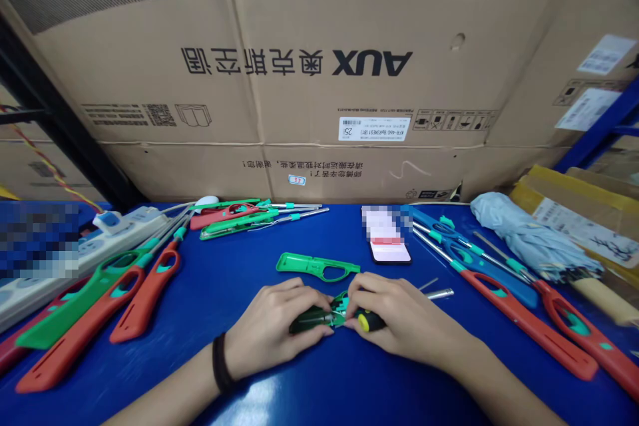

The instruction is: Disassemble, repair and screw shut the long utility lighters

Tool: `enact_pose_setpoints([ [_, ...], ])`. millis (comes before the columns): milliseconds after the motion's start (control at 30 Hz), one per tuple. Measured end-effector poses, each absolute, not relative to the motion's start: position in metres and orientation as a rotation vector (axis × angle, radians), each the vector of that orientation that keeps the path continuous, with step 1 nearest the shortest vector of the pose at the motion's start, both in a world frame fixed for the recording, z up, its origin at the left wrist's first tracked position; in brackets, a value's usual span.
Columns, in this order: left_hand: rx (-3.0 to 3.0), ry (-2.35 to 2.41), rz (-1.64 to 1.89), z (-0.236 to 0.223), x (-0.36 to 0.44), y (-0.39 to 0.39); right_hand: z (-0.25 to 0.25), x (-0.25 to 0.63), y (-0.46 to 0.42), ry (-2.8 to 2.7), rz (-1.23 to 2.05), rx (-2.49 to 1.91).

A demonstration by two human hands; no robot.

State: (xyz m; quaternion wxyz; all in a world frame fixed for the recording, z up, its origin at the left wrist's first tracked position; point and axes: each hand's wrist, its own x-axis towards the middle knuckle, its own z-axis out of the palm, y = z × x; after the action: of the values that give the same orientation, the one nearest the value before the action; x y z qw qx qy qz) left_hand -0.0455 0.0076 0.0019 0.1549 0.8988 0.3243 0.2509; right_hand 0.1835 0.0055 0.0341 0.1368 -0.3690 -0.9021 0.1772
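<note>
My left hand (282,323) is closed around the body of an opened green gas lighter (312,319), with its inner parts exposed toward the right. Fingertips of my right hand (387,313) pinch at the lighter's trigger area. Tucked in the same right hand is a screwdriver (369,321) with a black and yellow handle. A thin metal shaft and the lighter's metal tube (442,293) stick out beyond the right hand. Just behind both hands lies a loose green lighter shell half (317,266), its hollow side facing up. My fingers hide the small parts between them.
Red and green lighters (82,329) lie at left beside a white power strip (120,236). More opened lighters (244,216) lie at the back. A phone (387,236), red and blue lighters (529,323) and a folded umbrella (529,236) are at right. A large carton (299,100) walls the back.
</note>
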Motion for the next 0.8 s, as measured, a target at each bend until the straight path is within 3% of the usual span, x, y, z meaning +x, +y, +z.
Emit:
enact_pose_setpoints([
  [800,2.94,0.785,0.695,0.0022,-0.0452,0.0056,0.027,0.1828,0.0042,-2.535,0.534,-0.965],
])
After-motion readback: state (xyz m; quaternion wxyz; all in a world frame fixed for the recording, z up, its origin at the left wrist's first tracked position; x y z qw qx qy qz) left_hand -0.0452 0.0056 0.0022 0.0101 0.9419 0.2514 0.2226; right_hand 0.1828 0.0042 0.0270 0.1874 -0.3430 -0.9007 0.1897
